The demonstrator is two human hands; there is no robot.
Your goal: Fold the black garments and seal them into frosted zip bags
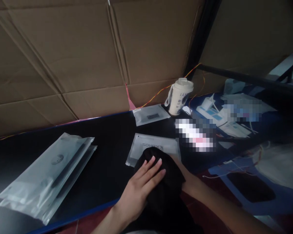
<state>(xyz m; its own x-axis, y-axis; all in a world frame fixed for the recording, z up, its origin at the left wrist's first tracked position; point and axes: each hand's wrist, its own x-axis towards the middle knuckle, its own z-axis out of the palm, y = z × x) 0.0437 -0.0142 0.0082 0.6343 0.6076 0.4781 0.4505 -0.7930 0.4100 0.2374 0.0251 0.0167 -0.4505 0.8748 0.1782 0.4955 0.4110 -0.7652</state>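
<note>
A bunched black cloth (164, 182) lies at the front edge of the black table, over the near part of a frosted zip bag (152, 143) with dark lettering. On the cloth's upper left side rests my left hand (144, 182), its fingers extended and slightly apart. My right hand (183, 169) is at the cloth's right side, its fingers mostly hidden behind the fabric. Further back lies a smaller frosted bag (150, 115) with a dark label.
Stacked frosted bags (48, 172) lie at the left. A lidded white cup (180, 97) stands at the back, near a power strip (210, 112) and cables. A blue stool (234, 188) is at the right. Cardboard (88, 58) rises behind the table.
</note>
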